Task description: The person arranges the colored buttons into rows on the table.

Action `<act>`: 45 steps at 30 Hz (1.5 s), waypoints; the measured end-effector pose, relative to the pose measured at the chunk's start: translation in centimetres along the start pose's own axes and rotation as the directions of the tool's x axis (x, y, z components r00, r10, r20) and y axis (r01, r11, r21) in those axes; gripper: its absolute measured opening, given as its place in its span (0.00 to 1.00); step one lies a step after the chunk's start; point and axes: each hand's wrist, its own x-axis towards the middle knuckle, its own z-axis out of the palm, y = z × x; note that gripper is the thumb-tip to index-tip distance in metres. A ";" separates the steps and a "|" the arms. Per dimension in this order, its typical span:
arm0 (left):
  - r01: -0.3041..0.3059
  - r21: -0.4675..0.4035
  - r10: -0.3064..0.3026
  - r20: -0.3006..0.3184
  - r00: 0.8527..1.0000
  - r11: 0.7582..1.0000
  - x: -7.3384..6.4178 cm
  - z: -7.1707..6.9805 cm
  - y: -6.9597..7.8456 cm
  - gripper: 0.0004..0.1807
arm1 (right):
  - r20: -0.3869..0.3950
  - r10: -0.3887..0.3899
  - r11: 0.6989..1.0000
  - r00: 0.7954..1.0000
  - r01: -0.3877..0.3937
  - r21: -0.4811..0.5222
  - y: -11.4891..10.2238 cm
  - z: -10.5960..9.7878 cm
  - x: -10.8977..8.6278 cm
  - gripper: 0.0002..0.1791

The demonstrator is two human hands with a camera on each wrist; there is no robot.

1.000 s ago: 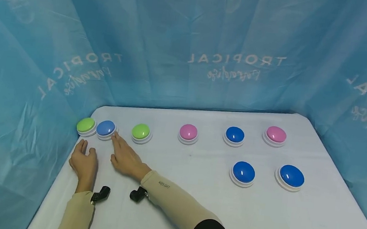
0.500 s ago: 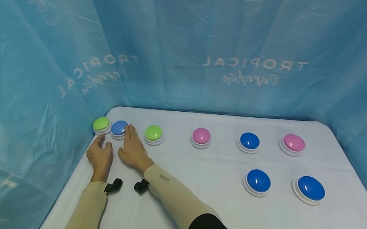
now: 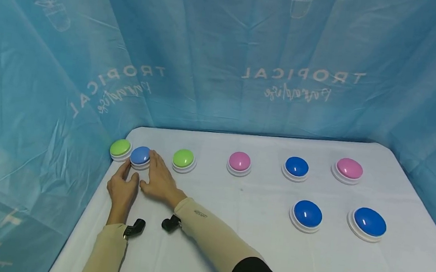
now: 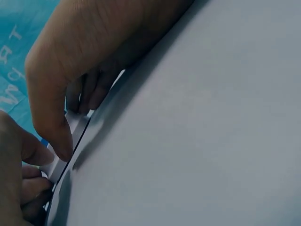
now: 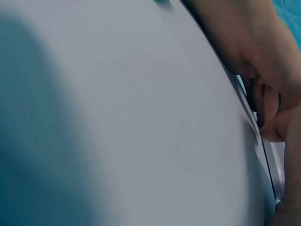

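In the head view a blue dome button [image 3: 140,155] on a round white base sits at the left of the back row. My left hand [image 3: 122,188] touches its left side, fingers extended forward and thumb apart. Against the button's right side lie the nearly straight fingers of my right hand [image 3: 159,183], its thumb pointing back toward the left hand. Just left of the blue button is a green button [image 3: 120,147], close beside its base. Both wrist views show the hands close together around a white base, largely hidden behind fingers.
Along the back row stand another green button [image 3: 183,158], a pink button [image 3: 239,161], a blue button [image 3: 296,167] and a second pink button [image 3: 349,168]. Two blue buttons [image 3: 307,213] sit nearer at right. A blue curtain [image 3: 221,101] borders the white table [image 3: 254,242].
The head view has swung left. My left hand has gone from the green button's front to the blue button's left side, and the blue button has shifted slightly nearer.
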 end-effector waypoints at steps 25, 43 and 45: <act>-0.088 -0.117 0.066 -0.179 0.982 0.989 -10.7 -0.3 2.1 0.21 | -0.044 -0.055 0.952 0.998 0.065 0.300 1.1 -4.2 -15.2 0.58; -0.222 -0.289 0.267 0.124 0.956 0.931 -16.8 4.6 7.9 0.20 | -0.311 0.078 0.914 0.947 0.057 0.403 8.3 -10.3 -24.8 0.45; -0.241 -0.298 0.293 0.140 0.946 0.923 -17.1 5.1 8.3 0.21 | -0.320 0.083 0.914 0.944 0.056 0.402 9.0 -10.9 -25.5 0.44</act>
